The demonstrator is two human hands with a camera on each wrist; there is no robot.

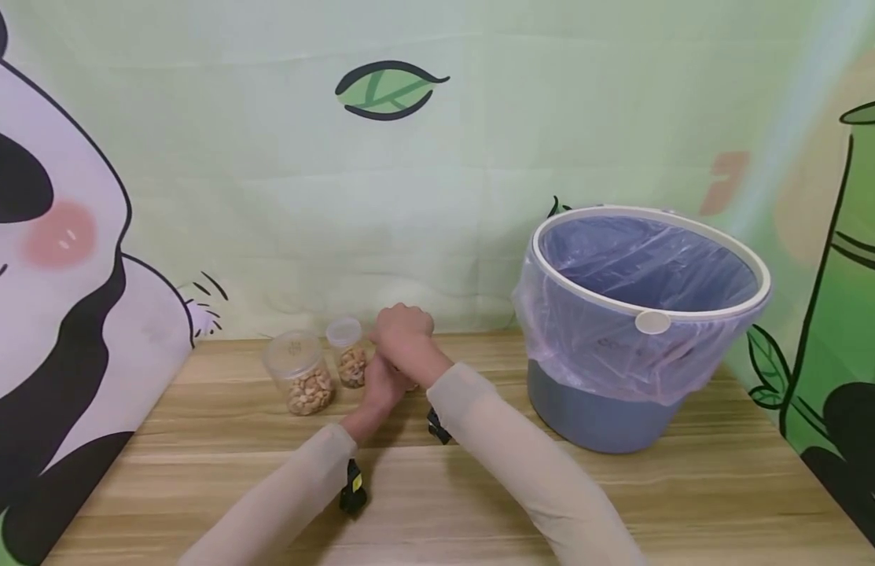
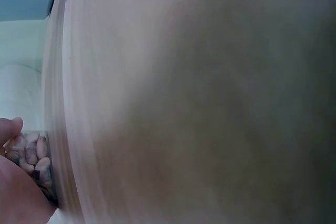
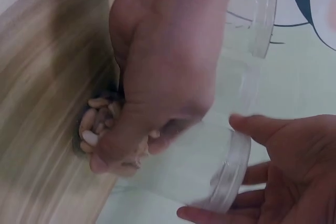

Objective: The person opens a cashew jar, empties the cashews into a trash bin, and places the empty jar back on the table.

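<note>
My left hand [image 1: 384, 383] grips the lower part of a clear plastic jar [image 3: 173, 174] of nuts [image 3: 94, 129] standing on the table. Above it, my right hand [image 1: 404, 328] holds the jar's clear lid [image 3: 234, 163], thumb on one side and fingers on the other. The lid sits at the jar's mouth; whether it is loose cannot be seen. From the head view the two hands hide most of this jar. Left of them stand a narrow lidded jar [image 1: 351, 358] and a wider lidded jar [image 1: 303, 377], both part filled with nuts.
A blue-grey bucket [image 1: 596, 417] lined with a thin plastic bag [image 1: 586, 346] under a white rim stands to the right. The wooden table [image 1: 437, 503] ends against a printed cloth backdrop [image 1: 281, 157] with a panda and leaves.
</note>
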